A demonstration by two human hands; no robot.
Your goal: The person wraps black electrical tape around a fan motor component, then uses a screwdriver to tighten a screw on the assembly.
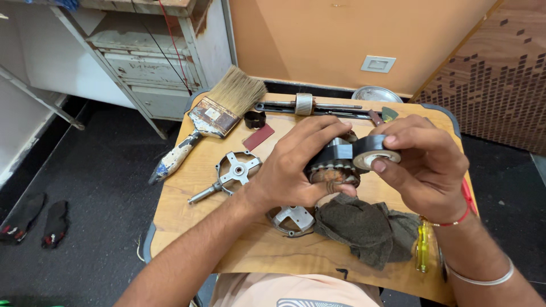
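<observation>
My left hand [293,167] grips a small motor stator [333,170] with copper windings, held above the wooden table [187,199]. My right hand [424,165] pinches a roll of black insulating tape [375,150] right beside the stator. A strip of the tape [340,152] runs from the roll onto the stator's top. A dark cloth [367,227] lies on the table just under both hands.
A wide paintbrush [213,116] lies at the table's back left. A metal end cover with a shaft [236,170] and another metal cover [293,219] lie near my left wrist. A long rod tool [310,105] rests along the far edge, and a yellow-handled screwdriver [421,247] lies at the right.
</observation>
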